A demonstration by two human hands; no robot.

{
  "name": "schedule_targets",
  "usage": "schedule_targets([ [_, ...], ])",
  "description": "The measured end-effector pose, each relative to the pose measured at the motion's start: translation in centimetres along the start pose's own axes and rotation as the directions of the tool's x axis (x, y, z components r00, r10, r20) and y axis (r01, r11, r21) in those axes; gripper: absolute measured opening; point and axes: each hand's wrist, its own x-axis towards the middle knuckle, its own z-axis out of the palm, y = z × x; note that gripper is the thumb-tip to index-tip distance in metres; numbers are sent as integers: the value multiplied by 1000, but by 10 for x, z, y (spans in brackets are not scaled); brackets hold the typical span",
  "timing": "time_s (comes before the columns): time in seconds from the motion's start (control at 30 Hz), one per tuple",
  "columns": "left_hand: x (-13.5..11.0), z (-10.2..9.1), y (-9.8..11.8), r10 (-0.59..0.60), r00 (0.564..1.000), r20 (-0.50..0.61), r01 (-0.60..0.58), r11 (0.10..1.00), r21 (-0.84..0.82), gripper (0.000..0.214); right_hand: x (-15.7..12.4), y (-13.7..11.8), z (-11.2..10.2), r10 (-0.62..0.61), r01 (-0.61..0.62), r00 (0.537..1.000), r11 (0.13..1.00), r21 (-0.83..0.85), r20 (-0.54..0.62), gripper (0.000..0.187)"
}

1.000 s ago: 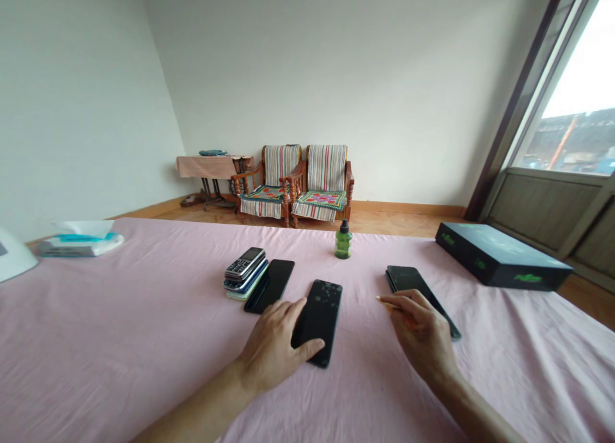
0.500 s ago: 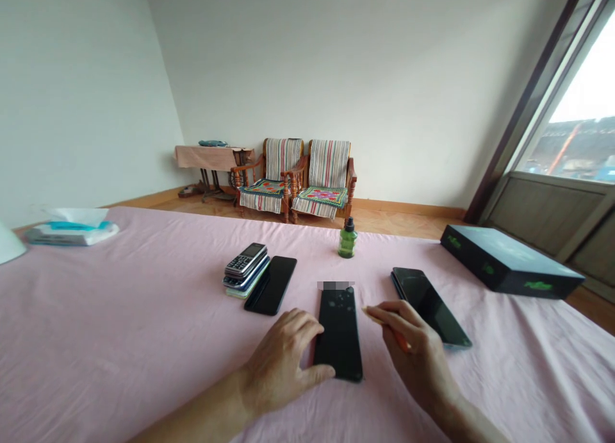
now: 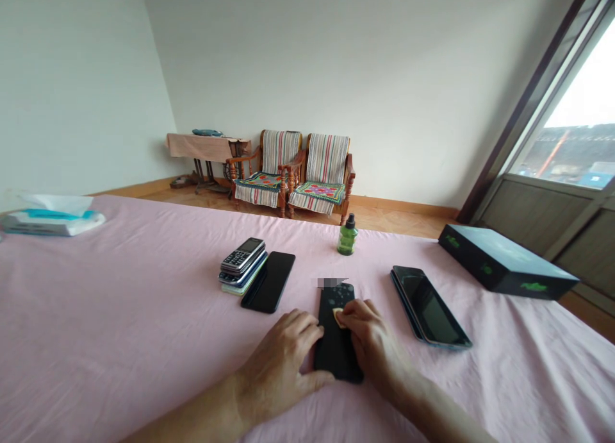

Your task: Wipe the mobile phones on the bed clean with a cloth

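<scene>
A black smartphone [image 3: 337,353] lies flat on the pink cloth in front of me, with whitish wet spots near its top end. My left hand [image 3: 287,356] holds it at the left side, fingers along the edge and thumb at the lower corner. Pinched in my right hand [image 3: 372,337] is a small pale yellow cloth [image 3: 339,317], pressed on the upper part of the screen. Much of that cloth is hidden under my fingers. Beyond the phone stands a green spray bottle [image 3: 346,236] with a black top.
Left of the phone lie another black phone [image 3: 273,279] and a stack of phones topped by a keypad phone [image 3: 244,254]. Two stacked tablets [image 3: 432,308] are at right, near a black box [image 3: 509,263]. A tissue pack [image 3: 55,222] sits far left on the pink tablecloth [image 3: 144,302].
My right hand has moved left with the yellow cloth, from beside the smartphone onto its screen. My left hand stays at the phone's left edge. The view has shifted slightly.
</scene>
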Motion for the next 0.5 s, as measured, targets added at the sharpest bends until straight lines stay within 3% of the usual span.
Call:
schedule_targets([
  [0.3,0,-2,2,-23,999,31,23,1000,0,52,58,32,20,55,-57,998,994,-91,-32,40],
  [0.5,0,-2,-1,-15,999,38,14,1000,19,54,53,23,18,52,-55,998,995,-81,-38,43],
])
